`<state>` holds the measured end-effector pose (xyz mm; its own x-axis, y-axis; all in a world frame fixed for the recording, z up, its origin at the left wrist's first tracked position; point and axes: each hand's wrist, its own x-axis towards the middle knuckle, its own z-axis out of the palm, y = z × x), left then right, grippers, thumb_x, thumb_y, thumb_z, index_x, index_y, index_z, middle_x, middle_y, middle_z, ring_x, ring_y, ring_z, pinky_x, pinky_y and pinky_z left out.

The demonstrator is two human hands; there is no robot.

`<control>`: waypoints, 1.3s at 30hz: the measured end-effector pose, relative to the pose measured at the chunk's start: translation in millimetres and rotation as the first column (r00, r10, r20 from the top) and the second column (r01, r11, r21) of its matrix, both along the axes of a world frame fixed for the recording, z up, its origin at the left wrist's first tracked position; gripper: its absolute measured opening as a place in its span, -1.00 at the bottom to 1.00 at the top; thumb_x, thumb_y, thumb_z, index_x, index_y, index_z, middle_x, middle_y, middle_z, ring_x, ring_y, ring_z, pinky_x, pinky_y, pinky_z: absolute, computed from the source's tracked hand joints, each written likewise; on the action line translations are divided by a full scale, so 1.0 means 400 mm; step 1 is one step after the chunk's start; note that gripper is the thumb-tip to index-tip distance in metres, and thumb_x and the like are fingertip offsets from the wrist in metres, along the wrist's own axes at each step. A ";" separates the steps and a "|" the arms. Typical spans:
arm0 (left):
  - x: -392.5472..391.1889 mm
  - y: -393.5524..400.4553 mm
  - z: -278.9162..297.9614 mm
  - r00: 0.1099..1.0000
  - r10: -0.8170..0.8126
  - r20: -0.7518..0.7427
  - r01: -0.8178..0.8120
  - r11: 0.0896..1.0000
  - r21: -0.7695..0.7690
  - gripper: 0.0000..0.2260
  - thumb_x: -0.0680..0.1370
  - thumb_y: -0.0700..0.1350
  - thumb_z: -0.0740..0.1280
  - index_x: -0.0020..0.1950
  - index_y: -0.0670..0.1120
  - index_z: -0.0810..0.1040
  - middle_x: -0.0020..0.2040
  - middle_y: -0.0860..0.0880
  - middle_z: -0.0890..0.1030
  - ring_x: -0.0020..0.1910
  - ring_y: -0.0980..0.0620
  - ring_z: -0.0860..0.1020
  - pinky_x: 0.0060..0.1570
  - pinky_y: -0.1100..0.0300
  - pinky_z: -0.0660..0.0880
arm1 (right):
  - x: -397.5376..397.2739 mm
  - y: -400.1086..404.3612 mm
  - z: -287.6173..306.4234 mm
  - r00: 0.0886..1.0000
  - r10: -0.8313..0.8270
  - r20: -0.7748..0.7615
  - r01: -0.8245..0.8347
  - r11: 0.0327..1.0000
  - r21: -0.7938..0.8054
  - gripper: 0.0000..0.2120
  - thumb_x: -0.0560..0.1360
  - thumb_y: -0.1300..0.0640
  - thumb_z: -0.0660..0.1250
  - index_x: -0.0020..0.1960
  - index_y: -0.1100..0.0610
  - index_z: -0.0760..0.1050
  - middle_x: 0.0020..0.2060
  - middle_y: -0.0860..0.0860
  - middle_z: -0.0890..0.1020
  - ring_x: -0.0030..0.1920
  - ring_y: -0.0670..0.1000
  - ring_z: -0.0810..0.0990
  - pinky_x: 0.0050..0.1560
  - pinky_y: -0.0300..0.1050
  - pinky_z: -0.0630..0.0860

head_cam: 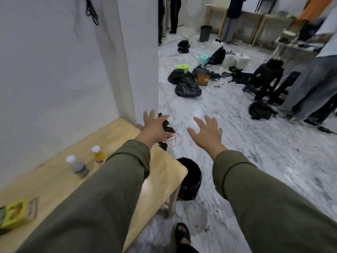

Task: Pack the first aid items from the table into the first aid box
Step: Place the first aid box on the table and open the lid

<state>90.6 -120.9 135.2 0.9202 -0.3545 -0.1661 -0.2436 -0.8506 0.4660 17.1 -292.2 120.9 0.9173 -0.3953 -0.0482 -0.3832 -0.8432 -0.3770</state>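
A wooden table (54,172) stands at the lower left against a white wall. On it are a clear bottle with a white cap (78,166), a yellow bottle with a white cap (99,154) and a yellow-green box (18,213) near the left edge. My left hand (154,127) reaches out above the table's far corner with fingers spread, holding nothing. My right hand (207,133) is stretched over the floor to the right of the table, also spread and holding nothing. No first aid box is in view.
Small black parts with thin red wires (168,132) lie at the table's far corner. A black-lined bin (190,178) stands by the table's right side. Black bags (187,85), stools and cables litter the marble floor. A person's legs (308,84) are at the right.
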 end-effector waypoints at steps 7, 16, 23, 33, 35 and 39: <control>-0.052 0.197 0.139 0.972 0.212 0.099 -0.212 0.977 -0.016 -0.30 0.44 0.11 0.43 0.49 0.22 0.15 0.58 -0.05 -0.15 0.53 -0.13 -0.28 0.41 -0.29 -0.07 | 0.032 0.173 0.134 0.975 0.184 0.123 -0.179 0.982 -0.054 -0.46 0.54 -0.20 0.12 0.48 -0.11 0.16 0.54 0.06 0.05 0.54 0.11 -0.10 0.46 0.25 -0.05; -0.144 0.488 0.232 0.839 0.519 0.165 -0.514 0.855 -0.072 -0.29 0.44 0.10 0.43 0.50 0.18 0.15 0.57 -0.05 -0.14 0.53 -0.12 -0.28 0.43 -0.21 -0.03 | 0.120 0.451 0.251 0.834 0.513 0.201 -0.496 0.858 -0.132 -0.46 0.54 -0.22 0.11 0.47 -0.10 0.15 0.53 0.07 0.08 0.53 0.11 -0.03 0.45 0.23 0.04; -0.307 0.753 0.189 0.668 0.737 0.108 -0.738 0.674 -0.040 -0.26 0.43 0.10 0.44 0.51 0.16 0.11 0.58 -0.07 -0.12 0.53 -0.14 -0.26 0.43 -0.22 -0.03 | 0.068 0.756 0.204 0.625 0.761 0.174 -0.748 0.648 -0.144 -0.44 0.54 -0.22 0.11 0.48 -0.10 0.12 0.53 0.06 0.07 0.54 0.11 -0.05 0.46 0.22 0.04; -0.512 1.196 0.095 0.493 0.869 0.037 -0.870 0.493 0.019 -0.18 0.40 0.10 0.47 0.53 0.13 0.06 0.57 -0.10 -0.07 0.54 -0.17 -0.19 0.43 -0.19 0.04 | -0.033 1.179 0.088 0.402 0.910 0.100 -0.908 0.411 -0.088 -0.39 0.51 -0.23 0.19 0.49 -0.12 0.10 0.53 0.06 0.10 0.53 0.11 0.01 0.45 0.22 0.10; -0.534 1.284 0.065 0.484 0.875 0.012 -0.874 0.483 0.049 -0.15 0.39 0.10 0.48 0.53 0.13 0.04 0.57 -0.11 -0.08 0.54 -0.19 -0.18 0.44 -0.22 0.02 | -0.045 1.260 0.060 0.399 0.914 0.077 -0.913 0.404 -0.058 -0.35 0.48 -0.24 0.23 0.49 -0.13 0.09 0.53 0.06 0.09 0.53 0.13 0.03 0.44 0.22 0.12; -0.561 1.427 0.004 0.476 0.879 -0.026 -0.878 0.477 0.050 -0.08 0.36 0.11 0.51 0.54 0.12 -0.02 0.57 -0.12 -0.08 0.53 -0.20 -0.14 0.46 -0.21 0.05 | -0.083 1.409 -0.001 0.408 0.913 0.019 -0.912 0.406 0.056 -0.26 0.43 -0.21 0.34 0.49 -0.15 0.06 0.54 0.06 0.05 0.50 0.22 0.10 0.42 0.21 0.18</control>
